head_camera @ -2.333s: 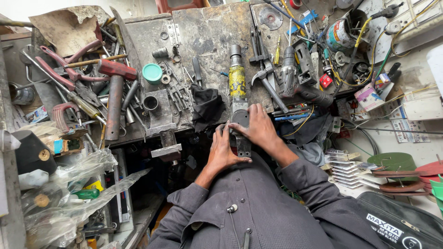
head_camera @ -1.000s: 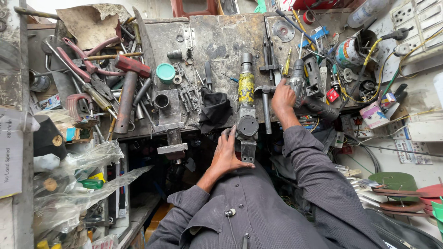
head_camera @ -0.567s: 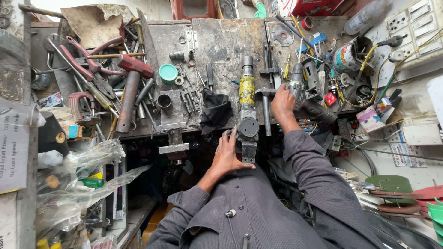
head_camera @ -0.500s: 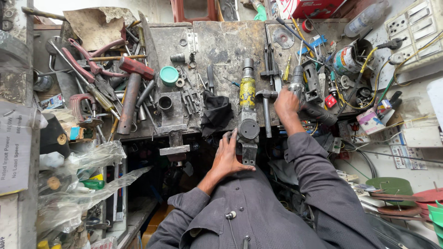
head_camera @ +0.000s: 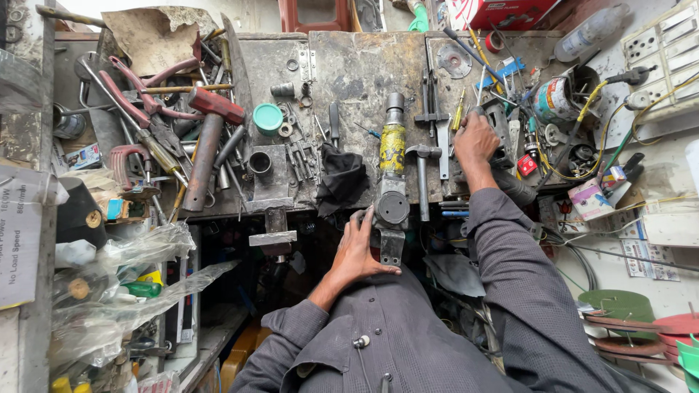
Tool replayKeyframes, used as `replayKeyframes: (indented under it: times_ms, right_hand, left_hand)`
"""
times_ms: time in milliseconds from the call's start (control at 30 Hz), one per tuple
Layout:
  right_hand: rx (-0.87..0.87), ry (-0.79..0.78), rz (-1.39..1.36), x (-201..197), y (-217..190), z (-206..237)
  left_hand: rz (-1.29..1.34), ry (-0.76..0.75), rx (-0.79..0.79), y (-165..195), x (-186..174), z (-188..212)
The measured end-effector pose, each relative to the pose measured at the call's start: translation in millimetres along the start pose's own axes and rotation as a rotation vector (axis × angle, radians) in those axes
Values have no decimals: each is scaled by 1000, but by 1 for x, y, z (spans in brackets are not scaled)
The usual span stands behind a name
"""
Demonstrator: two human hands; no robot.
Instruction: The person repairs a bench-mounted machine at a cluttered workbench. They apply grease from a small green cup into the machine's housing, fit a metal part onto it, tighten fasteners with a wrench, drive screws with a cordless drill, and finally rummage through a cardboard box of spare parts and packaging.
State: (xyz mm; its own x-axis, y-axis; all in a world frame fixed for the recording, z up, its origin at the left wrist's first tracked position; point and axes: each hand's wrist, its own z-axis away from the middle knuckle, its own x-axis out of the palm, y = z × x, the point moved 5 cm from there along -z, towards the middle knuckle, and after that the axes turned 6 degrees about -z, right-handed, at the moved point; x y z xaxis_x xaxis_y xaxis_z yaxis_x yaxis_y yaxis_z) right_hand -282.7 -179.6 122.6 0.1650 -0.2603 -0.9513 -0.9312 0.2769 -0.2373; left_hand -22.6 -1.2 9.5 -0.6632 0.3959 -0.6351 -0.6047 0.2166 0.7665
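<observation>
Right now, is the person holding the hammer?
No, the hammer lies untouched on the bench between the left hand, by the grinder, and the right hand.

The right hand (head_camera: 475, 138) covers whatever it grips among the cluttered tools, the left hand (head_camera: 359, 251) hides the near side of the grinder (head_camera: 392, 191), whose lower end overhangs the tabletop (head_camera: 364, 69), and the red box (head_camera: 495, 11) is cut by the top edge.

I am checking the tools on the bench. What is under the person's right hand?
The right hand rests on a heap of small metal tools on the workbench, beside a hammer. What its fingers close on is covered by the hand itself, so that cannot be seen.
</observation>
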Motion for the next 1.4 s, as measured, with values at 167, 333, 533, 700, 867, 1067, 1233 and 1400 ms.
replayKeyframes:
  times_ms: [167,333,533,700,867,1067,1233,1400]
  right_hand:
    - [-109,-82,124,12,-18,5]
    - [16,-173,276,17,-25,3]
    - [185,-322,260,14,-28,-5]
    - [219,-466,282,13,-32,-9]
    - [236,-518,103,21,-18,-9]
    - [28,-268,-209,8,11,9]
    - [170,-604,-756,11,34,86]
    - [247,-920,-1022,35,37,184]
  left_hand:
    - [4,-5,-1,2,-3,0]
    - [27,6,-1,3,-4,3]
    - [35,11,-6,4,-4,4]
    - [31,-4,-17,5,-3,2]
    - [35,-6,-25,4,-2,2]
    - [43,-14,-27,2,0,4]
    - [42,1,-11,2,0,5]
    - [45,29,5,-1,0,4]
